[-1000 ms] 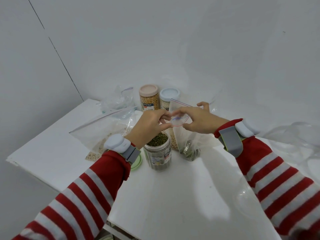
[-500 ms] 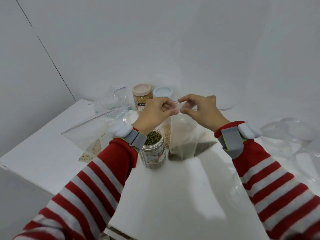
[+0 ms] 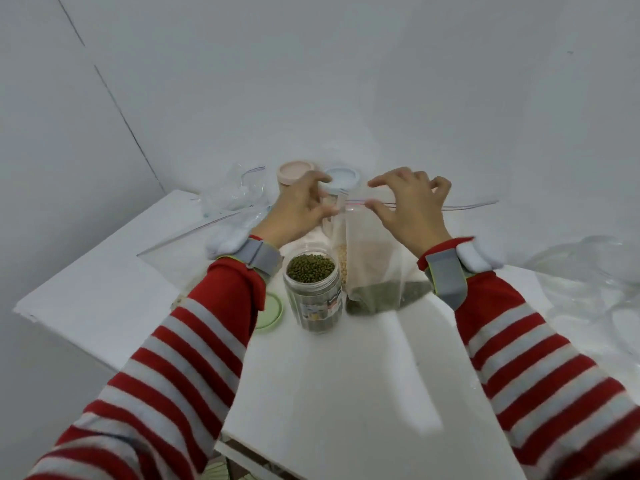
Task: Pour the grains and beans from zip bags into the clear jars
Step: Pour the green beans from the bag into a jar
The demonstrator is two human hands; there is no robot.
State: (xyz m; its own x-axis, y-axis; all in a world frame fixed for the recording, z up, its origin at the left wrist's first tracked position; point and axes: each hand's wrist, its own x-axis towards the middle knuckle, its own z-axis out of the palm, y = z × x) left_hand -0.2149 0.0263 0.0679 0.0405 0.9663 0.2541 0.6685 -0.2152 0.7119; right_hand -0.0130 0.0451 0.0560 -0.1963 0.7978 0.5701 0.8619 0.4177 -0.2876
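A clear zip bag [image 3: 375, 258] with green beans at its bottom stands on the white table [image 3: 329, 393], right of an open clear jar [image 3: 313, 292] nearly full of green beans. My left hand [image 3: 298, 211] pinches the left end of the bag's zip strip. My right hand [image 3: 410, 211] holds the strip a little to the right, thumb in front and fingers behind. The strip runs on to the right past that hand. A green lid [image 3: 270, 311] lies flat left of the jar, partly under my left sleeve.
Two shut jars stand at the back, one with a pink lid [image 3: 294, 172], one with a blue lid [image 3: 343, 177]. A zip bag of pale grains [image 3: 173, 261] and a crumpled empty bag [image 3: 233, 194] lie at the left. Clear plastic [image 3: 588, 271] lies at the right. The table's near edge is close.
My hands have moved apart along the top of the bag. The zip strip now stretches out straight to the right, and the bag stands wider beside the jar.
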